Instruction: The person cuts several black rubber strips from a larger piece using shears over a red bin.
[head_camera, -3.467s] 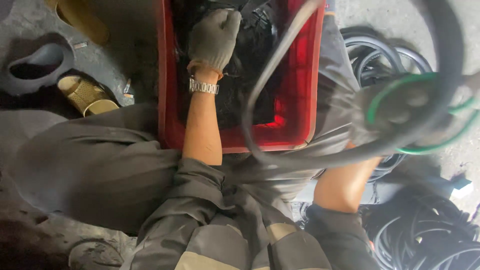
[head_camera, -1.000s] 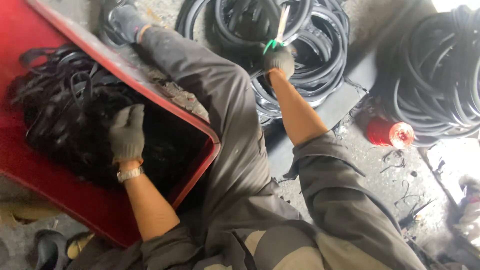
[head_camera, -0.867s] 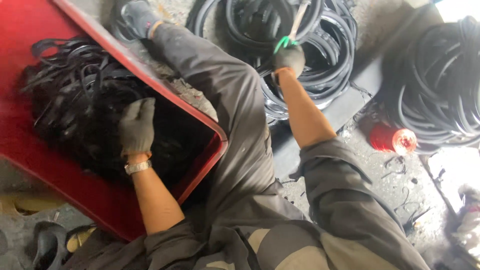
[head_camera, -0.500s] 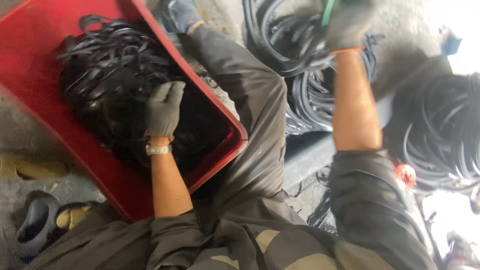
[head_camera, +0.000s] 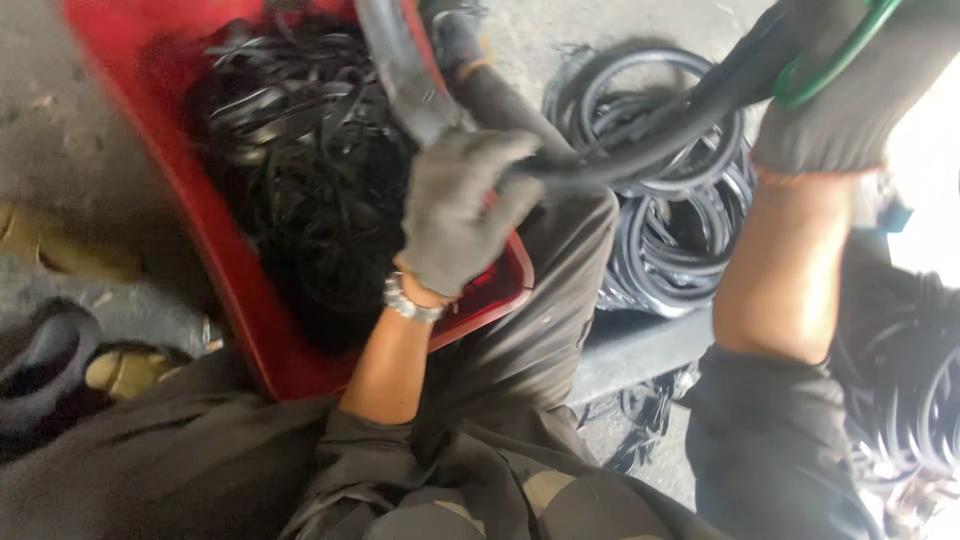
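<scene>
Red crate: on the concrete floor between the person's legs, filled with tangled black rubber strips.
Coiled rings: black, piled on the floor right of the crate.
Rubber hose: black, stretched between both hands above the crate's right edge.
Left hand: gloved, closed around the hose.
Right hand: gloved, gripping the hose and a green loop.
</scene>
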